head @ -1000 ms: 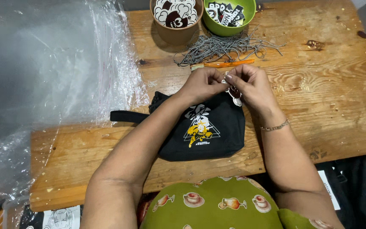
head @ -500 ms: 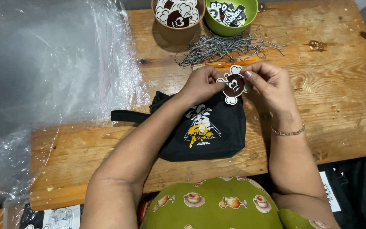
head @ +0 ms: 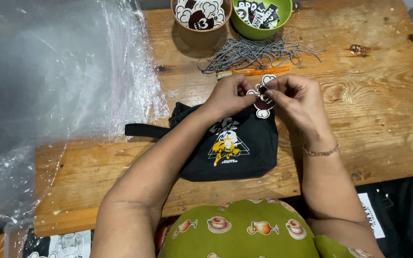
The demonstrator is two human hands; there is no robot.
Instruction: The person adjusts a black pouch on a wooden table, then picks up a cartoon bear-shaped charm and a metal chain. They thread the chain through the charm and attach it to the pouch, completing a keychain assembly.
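A dark brown charm (head: 264, 100) with white cloud-shaped edges is pinched between the left hand (head: 229, 95) and right hand (head: 298, 101), just above a black drawstring pouch (head: 235, 145). Most of the charm's face is covered by fingertips, so the design can't really be made out.

You are sitting at a small craft or packing bench, the sort found in a home workshop. The rough wooden table (head: 369, 124) is scuffed and knotted. At its far edge stand a brown cup (head: 200, 21) and a green bowl (head: 261, 18), both filled with cut-out charms. A heap of ball chains (head: 254, 50) lies beside them. Clear plastic bags (head: 58, 81) pile up on your left, and printed black cloth (head: 407, 210) lies below the table.
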